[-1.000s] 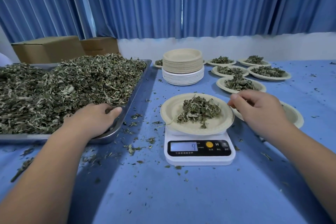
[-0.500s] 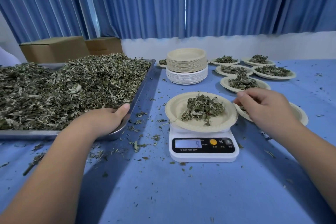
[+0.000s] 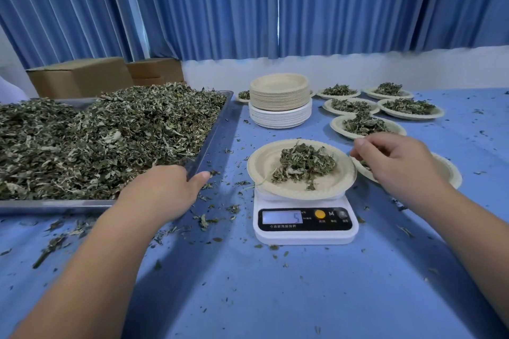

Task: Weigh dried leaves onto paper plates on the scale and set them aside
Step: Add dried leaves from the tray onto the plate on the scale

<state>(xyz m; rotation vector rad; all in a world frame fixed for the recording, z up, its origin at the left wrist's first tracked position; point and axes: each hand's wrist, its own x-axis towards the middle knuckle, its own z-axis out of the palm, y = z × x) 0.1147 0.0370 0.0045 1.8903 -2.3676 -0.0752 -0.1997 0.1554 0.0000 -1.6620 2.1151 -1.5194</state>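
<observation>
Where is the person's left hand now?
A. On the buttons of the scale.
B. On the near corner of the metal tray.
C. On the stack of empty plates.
B: the left hand holds the near corner of the tray, thumb outside the rim.

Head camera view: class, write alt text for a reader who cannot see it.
A paper plate of dried leaves sits on a white kitchen scale on a blue table. The right hand, fingers curled, is at its right rim; the left hand rests on a metal tray heaped with leaves. Filled plates wait behind.
</observation>
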